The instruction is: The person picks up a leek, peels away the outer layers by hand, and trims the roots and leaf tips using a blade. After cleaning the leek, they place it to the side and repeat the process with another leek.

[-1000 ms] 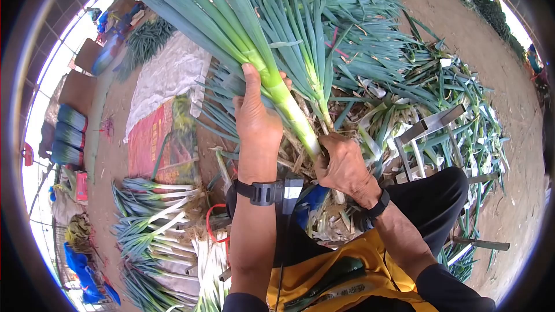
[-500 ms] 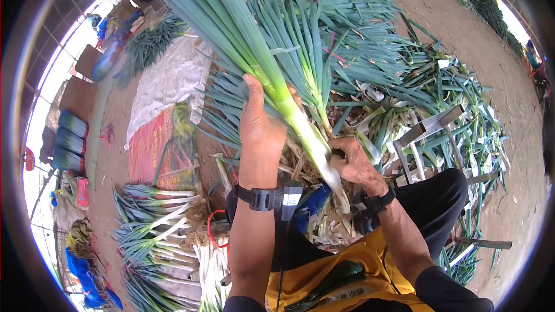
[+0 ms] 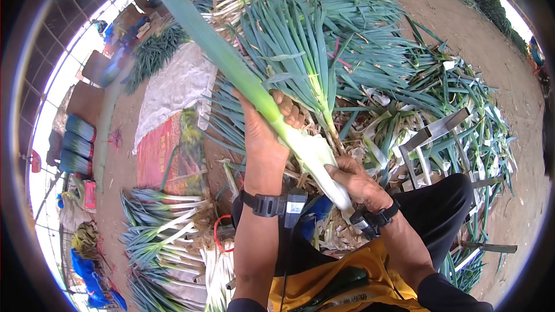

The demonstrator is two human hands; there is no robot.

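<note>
A large green onion (image 3: 231, 66) slants across the middle of the view, its green top toward the upper left and its pale stem end toward my lap. My left hand (image 3: 266, 121) is wrapped round the stem where green turns to white. Lower down, my right hand (image 3: 358, 180) pinches the white part, where a loose pale outer layer (image 3: 315, 149) stands away from the stem. Just beyond my hands lies a bunch of green onions (image 3: 298, 52) with leaves fanned out.
Trimmed onions (image 3: 167, 225) lie in rows at the lower left, beside a red and yellow sack (image 3: 167, 153) and a white sheet (image 3: 176, 86). A metal frame (image 3: 433, 130) stands by my knee at the right, among scattered leaves (image 3: 462, 89). More onions (image 3: 370, 52) are heaped ahead.
The held onion has rotated, now showing its leaves edge-on as a narrower band. A pale outer layer has come loose near my right hand, which has moved slightly down and right.
</note>
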